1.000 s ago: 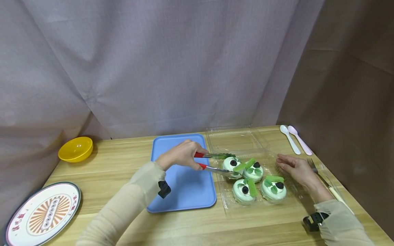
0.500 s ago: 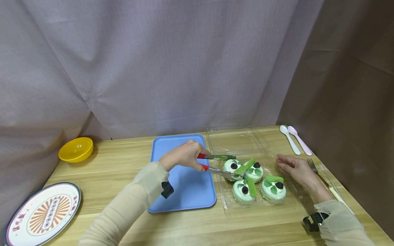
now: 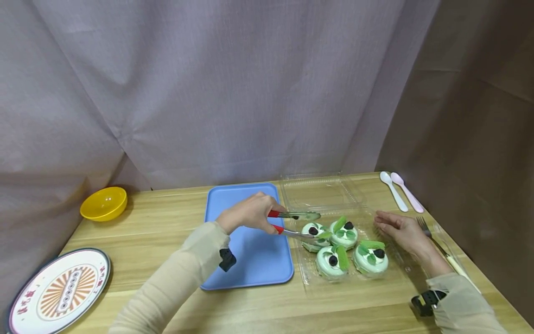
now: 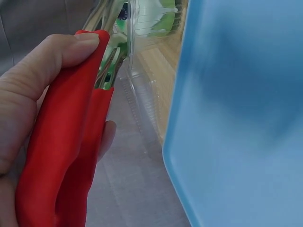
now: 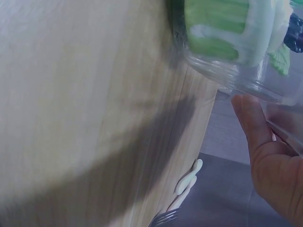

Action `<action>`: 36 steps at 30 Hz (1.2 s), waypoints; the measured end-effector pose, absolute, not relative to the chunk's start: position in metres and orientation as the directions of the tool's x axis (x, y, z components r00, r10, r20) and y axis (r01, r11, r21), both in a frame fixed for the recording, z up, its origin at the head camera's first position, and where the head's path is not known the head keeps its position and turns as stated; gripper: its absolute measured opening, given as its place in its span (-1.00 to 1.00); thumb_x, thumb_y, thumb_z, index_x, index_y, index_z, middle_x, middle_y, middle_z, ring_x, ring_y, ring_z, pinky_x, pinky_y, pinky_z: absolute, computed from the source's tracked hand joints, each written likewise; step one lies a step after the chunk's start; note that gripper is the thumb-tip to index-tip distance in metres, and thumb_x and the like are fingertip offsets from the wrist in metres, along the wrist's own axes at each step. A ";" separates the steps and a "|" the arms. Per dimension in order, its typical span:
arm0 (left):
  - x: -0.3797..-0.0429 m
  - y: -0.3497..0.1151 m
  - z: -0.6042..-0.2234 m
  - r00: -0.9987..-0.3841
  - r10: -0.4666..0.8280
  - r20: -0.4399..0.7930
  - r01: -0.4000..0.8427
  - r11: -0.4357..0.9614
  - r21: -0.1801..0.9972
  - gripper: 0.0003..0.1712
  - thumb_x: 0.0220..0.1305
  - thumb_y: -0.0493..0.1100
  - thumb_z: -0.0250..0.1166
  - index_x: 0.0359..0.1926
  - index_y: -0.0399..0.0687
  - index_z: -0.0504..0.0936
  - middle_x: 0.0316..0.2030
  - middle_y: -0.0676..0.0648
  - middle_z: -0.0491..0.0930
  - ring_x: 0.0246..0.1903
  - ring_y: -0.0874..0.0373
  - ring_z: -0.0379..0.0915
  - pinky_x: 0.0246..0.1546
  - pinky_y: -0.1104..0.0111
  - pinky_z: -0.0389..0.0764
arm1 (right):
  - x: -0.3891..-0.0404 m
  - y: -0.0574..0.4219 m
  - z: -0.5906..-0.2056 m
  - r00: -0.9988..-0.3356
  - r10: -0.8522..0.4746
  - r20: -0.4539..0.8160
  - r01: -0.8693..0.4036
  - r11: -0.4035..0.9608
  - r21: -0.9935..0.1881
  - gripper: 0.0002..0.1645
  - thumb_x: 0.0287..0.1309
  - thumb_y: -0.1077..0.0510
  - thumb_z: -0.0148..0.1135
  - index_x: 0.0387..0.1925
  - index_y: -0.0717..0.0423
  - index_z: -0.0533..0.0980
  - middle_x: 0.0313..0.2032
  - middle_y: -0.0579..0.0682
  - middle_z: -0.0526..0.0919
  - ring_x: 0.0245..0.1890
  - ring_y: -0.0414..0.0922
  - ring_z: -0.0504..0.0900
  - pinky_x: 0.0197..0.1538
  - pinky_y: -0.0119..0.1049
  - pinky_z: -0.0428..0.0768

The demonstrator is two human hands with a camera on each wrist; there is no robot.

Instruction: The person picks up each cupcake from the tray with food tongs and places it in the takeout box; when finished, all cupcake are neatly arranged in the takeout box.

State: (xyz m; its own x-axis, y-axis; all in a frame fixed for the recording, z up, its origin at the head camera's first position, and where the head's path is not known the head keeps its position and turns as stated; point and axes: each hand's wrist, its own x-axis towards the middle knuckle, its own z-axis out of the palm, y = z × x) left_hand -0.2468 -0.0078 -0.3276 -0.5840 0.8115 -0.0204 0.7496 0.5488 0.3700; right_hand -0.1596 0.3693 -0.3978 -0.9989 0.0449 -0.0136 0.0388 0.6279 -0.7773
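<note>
In the head view, my left hand point(image 3: 255, 214) grips red-handled tongs point(image 3: 274, 229) over the right side of a blue tray. The metal arms of the tongs reach to either side of the back-left pale green cake point(image 3: 314, 231), topped with a dark berry and leaves. Three similar cakes stand beside it: back-right point(image 3: 344, 234), front-left point(image 3: 332, 262) and front-right point(image 3: 370, 260). All sit in a clear plastic container point(image 3: 306, 283) with its lid point(image 3: 321, 192) folded back. My right hand point(image 5: 272, 156) pinches the container's right rim, one finger along the outside of the wall.
The blue tray point(image 3: 250, 269) lies left of the container. Farther left are a yellow bowl point(image 3: 104, 204) and a patterned oval plate point(image 3: 66, 290). White point(image 3: 394, 191) and pink spoons point(image 3: 407, 192) and a fork point(image 3: 435, 243) lie along the right edge, partly behind my right hand.
My left hand and the tongs have shifted slightly right. The back-left cake sits a little lower and more to the left, and its green strip no longer overlaps the back-right cake. My right hand stays put.
</note>
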 end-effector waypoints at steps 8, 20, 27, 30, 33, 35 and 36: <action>-0.246 -0.028 -0.341 -0.623 0.778 0.075 0.721 0.535 0.439 -0.37 -0.04 -0.07 0.50 0.13 -0.10 0.64 -0.16 -0.05 0.72 -0.37 0.23 0.36 -0.39 0.50 0.31 | -0.161 0.370 -0.400 -0.999 0.040 -0.006 0.030 0.629 -0.777 -0.43 0.38 0.33 -0.01 0.30 0.59 0.19 0.19 0.54 0.39 -0.25 -0.79 0.34 -0.16 -0.69 0.53; -0.236 -0.126 -0.388 -0.961 0.075 0.265 0.256 0.602 0.757 -0.36 -0.03 -0.16 0.49 0.15 -0.18 0.61 -0.13 -0.27 0.70 -0.23 -0.02 0.52 -0.30 0.43 0.45 | -0.163 0.373 -0.403 -1.000 0.028 0.003 0.015 0.619 -0.785 -0.42 0.40 0.29 -0.02 0.31 0.58 0.18 0.20 0.54 0.37 -0.24 -0.79 0.35 -0.17 -0.69 0.53; -0.229 -0.193 -0.420 -0.963 -0.196 0.186 0.007 0.670 0.743 -0.35 0.06 -0.15 0.44 0.21 -0.26 0.54 -0.13 -0.37 0.64 -0.16 -0.13 0.53 -0.21 0.29 0.45 | -0.159 0.379 -0.406 -0.999 0.037 0.011 0.015 0.631 -0.775 -0.40 0.39 0.26 0.02 0.31 0.57 0.20 0.14 0.49 0.47 -0.24 -0.76 0.40 -0.19 -0.67 0.55; -0.223 -0.210 -0.428 -0.958 -0.228 0.176 -0.030 0.685 0.728 -0.43 0.06 -0.16 0.43 0.11 -0.29 0.58 -0.26 -0.34 0.63 -0.29 -0.09 0.51 -0.33 0.31 0.43 | -0.159 0.381 -0.407 -0.999 0.029 0.023 0.001 0.648 -0.762 -0.41 0.39 0.26 0.03 0.30 0.58 0.21 0.10 0.47 0.52 -0.25 -0.77 0.40 -0.20 -0.69 0.53; -0.218 -0.221 -0.433 -0.950 -0.248 0.190 -0.043 0.707 0.706 -0.61 0.03 -0.17 0.45 -0.12 -0.27 0.61 -0.46 -0.21 0.51 -0.43 0.00 0.38 -0.45 0.32 0.31 | -0.162 0.381 -0.409 -0.999 0.018 0.036 -0.015 0.654 -0.756 -0.42 0.39 0.26 0.03 0.28 0.59 0.22 0.05 0.43 0.57 -0.25 -0.77 0.40 -0.21 -0.70 0.52; -0.216 -0.227 -0.436 -0.944 -0.261 0.200 -0.052 0.718 0.694 -0.67 0.01 -0.17 0.46 -0.25 -0.26 0.58 -0.52 -0.14 0.44 -0.47 0.03 0.30 -0.49 0.31 0.24 | -0.164 0.380 -0.409 -0.999 0.011 0.041 -0.024 0.645 -0.764 -0.42 0.38 0.26 0.04 0.28 0.60 0.22 0.03 0.34 0.63 -0.25 -0.76 0.41 -0.21 -0.69 0.52; -0.215 -0.229 -0.436 -0.941 -0.268 0.204 -0.057 0.723 0.689 -0.68 0.01 -0.16 0.47 -0.29 -0.25 0.56 -0.53 -0.12 0.42 -0.48 0.04 0.29 -0.49 0.30 0.23 | -0.165 0.379 -0.409 -0.999 0.010 0.042 -0.026 0.641 -0.767 -0.41 0.38 0.26 0.04 0.28 0.60 0.22 0.01 0.26 0.66 -0.25 -0.76 0.41 -0.21 -0.69 0.53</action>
